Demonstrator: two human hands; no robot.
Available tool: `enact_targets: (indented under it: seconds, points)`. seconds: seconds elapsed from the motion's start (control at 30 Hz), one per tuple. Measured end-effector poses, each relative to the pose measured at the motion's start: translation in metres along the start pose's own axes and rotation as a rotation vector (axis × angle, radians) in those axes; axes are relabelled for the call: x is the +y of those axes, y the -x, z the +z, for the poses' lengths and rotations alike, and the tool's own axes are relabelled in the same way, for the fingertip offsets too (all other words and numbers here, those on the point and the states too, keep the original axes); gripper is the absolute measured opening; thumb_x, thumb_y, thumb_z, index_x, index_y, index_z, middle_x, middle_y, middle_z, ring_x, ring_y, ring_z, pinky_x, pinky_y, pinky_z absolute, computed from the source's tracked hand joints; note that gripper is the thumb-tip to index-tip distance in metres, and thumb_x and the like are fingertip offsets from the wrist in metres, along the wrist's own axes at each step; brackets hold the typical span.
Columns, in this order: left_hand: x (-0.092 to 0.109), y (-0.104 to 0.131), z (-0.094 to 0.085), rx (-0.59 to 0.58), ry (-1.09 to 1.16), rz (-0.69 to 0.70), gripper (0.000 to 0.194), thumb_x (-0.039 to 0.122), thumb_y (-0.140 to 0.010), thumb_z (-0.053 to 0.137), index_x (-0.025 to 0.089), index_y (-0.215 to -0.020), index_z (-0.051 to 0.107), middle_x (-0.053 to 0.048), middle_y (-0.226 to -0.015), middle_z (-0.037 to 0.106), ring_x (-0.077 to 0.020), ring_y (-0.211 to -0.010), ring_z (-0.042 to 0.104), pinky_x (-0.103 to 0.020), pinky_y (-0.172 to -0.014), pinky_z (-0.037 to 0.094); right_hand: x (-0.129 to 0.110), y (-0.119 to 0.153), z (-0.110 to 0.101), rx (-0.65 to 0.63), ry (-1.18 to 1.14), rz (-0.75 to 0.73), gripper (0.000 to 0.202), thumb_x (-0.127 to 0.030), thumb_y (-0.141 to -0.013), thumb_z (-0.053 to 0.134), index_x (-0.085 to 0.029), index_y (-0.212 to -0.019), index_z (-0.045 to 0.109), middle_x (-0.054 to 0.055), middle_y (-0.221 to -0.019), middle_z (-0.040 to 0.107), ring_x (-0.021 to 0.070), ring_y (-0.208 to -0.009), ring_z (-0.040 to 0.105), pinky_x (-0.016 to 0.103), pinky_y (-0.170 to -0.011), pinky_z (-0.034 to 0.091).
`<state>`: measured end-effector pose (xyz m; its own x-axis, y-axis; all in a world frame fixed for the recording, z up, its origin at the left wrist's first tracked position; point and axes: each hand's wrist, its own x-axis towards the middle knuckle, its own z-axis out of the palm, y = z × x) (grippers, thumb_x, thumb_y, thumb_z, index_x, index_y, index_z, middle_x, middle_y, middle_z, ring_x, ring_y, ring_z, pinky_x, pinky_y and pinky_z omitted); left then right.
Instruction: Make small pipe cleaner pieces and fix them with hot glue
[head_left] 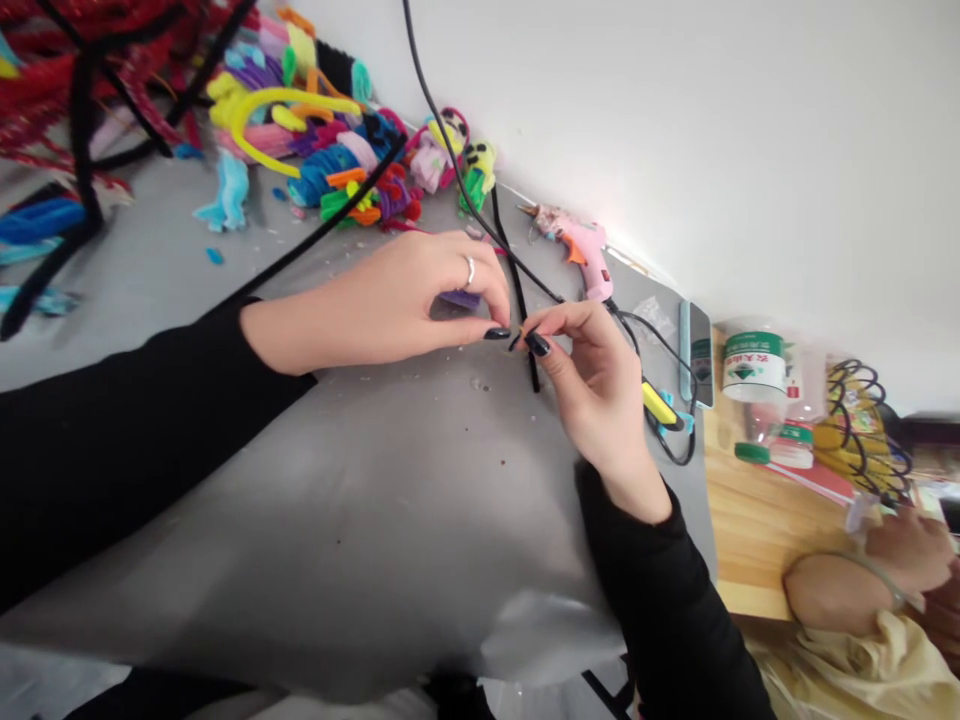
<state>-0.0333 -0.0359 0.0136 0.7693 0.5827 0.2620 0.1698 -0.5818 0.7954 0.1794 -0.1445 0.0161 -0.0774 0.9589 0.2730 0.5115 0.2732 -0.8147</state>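
Over the grey table cover (390,520), my left hand (412,295), with a ring on one finger, reaches in from the left, thumb and index finger pinched. My right hand (596,375) meets it fingertip to fingertip, also pinching. Whatever lies between the fingertips is too small to make out. Just behind them a black pipe cleaner (534,370) lies on the cover. Something purple shows partly under my left hand. A longer black pipe cleaner (315,235) runs behind my left wrist.
Colourful bundles of pipe cleaners (337,165) crowd the back left, beside red tinsel stems (45,80). A pink glue gun (589,250) with its cord stands by the wall. To the right are a yellow cutter (660,403), a phone (699,355), plastic bottles (754,370) and another person's arm (832,595).
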Motion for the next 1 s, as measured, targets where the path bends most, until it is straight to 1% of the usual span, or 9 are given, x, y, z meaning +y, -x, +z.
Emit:
enact_targets:
  seconds: [0.1,0.17,0.3,0.43,0.57,0.67,0.83,0.9,1.0]
  points:
    - [0.006,0.0,0.0,0.003,0.03,-0.044,0.023,0.043,-0.088,0.074,0.03,-0.106,0.078,-0.002,-0.112,0.077,-0.0277,-0.111,0.071,-0.037,-0.097,0.058,-0.003,0.0,0.0,-0.012,-0.076,0.038,0.01,-0.035,-0.105,0.059,-0.026,-0.101,0.057,0.004,-0.098,0.069,0.0213,-0.096,0.071,0.041,-0.093,0.058]
    - [0.007,0.001,0.003,-0.007,0.055,-0.049,0.026,0.044,-0.088,0.075,0.029,-0.109,0.077,-0.002,-0.11,0.078,-0.0264,-0.107,0.073,-0.035,-0.093,0.058,-0.005,0.0,0.001,0.003,-0.102,0.046,0.01,-0.034,-0.103,0.062,-0.025,-0.1,0.059,0.004,-0.099,0.069,0.022,-0.097,0.071,0.042,-0.093,0.058]
    - [0.005,0.002,0.01,0.051,0.076,-0.056,0.019,0.044,-0.091,0.073,0.028,-0.099,0.078,-0.001,-0.101,0.079,-0.0239,-0.098,0.074,-0.033,-0.087,0.058,-0.006,0.001,0.002,0.021,-0.11,0.055,0.009,-0.034,-0.102,0.064,-0.026,-0.101,0.062,0.005,-0.101,0.069,0.0215,-0.096,0.07,0.042,-0.091,0.06]
    - [0.005,0.003,0.012,0.097,0.089,-0.018,0.018,0.043,-0.091,0.073,0.026,-0.089,0.077,-0.002,-0.095,0.079,-0.0221,-0.091,0.073,-0.034,-0.082,0.057,-0.007,0.001,0.003,0.012,-0.111,0.072,0.012,-0.039,-0.102,0.064,-0.027,-0.101,0.063,0.004,-0.1,0.07,0.0212,-0.094,0.07,0.044,-0.09,0.063]
    - [0.008,0.004,0.01,0.084,0.059,0.006,0.015,0.036,-0.092,0.068,0.025,-0.086,0.076,-0.002,-0.092,0.077,-0.0228,-0.09,0.073,-0.035,-0.085,0.057,-0.008,0.0,0.002,0.006,-0.099,0.079,0.017,-0.045,-0.102,0.065,-0.028,-0.1,0.063,0.005,-0.099,0.07,0.0223,-0.092,0.069,0.046,-0.089,0.063]
    - [0.013,0.003,0.008,0.05,0.085,0.001,0.016,0.038,-0.091,0.068,0.024,-0.084,0.073,-0.003,-0.094,0.076,-0.0239,-0.093,0.073,-0.036,-0.086,0.057,-0.007,0.0,0.0,-0.009,-0.124,0.074,0.02,-0.048,-0.102,0.063,-0.028,-0.105,0.061,0.004,-0.099,0.069,0.0212,-0.091,0.069,0.044,-0.087,0.063]
    - [0.025,0.001,0.002,-0.058,0.422,-0.136,0.036,0.053,-0.091,0.073,0.022,-0.079,0.06,-0.005,-0.092,0.073,-0.0241,-0.087,0.073,-0.034,-0.074,0.058,-0.003,0.003,-0.006,-0.063,-0.167,0.041,0.03,-0.055,-0.107,0.048,-0.031,-0.124,0.054,0.004,-0.098,0.065,0.0206,-0.083,0.066,0.044,-0.08,0.06]
    - [0.03,0.001,-0.002,-0.061,0.609,-0.163,0.04,0.051,-0.09,0.078,0.023,-0.077,0.054,-0.004,-0.086,0.07,-0.0198,-0.078,0.069,-0.031,-0.065,0.055,-0.003,0.003,-0.01,-0.087,-0.181,-0.004,0.034,-0.056,-0.108,0.045,-0.032,-0.132,0.05,0.005,-0.097,0.064,0.0212,-0.081,0.065,0.046,-0.08,0.059]
    - [0.035,0.003,-0.007,-0.115,0.768,-0.185,0.036,0.04,-0.092,0.08,0.022,-0.078,0.052,0.001,-0.065,0.06,-0.0124,-0.057,0.055,-0.026,-0.053,0.045,-0.006,0.002,-0.017,-0.125,-0.205,-0.004,0.037,-0.057,-0.107,0.042,-0.033,-0.135,0.048,0.003,-0.089,0.06,0.0205,-0.071,0.06,0.047,-0.077,0.057]
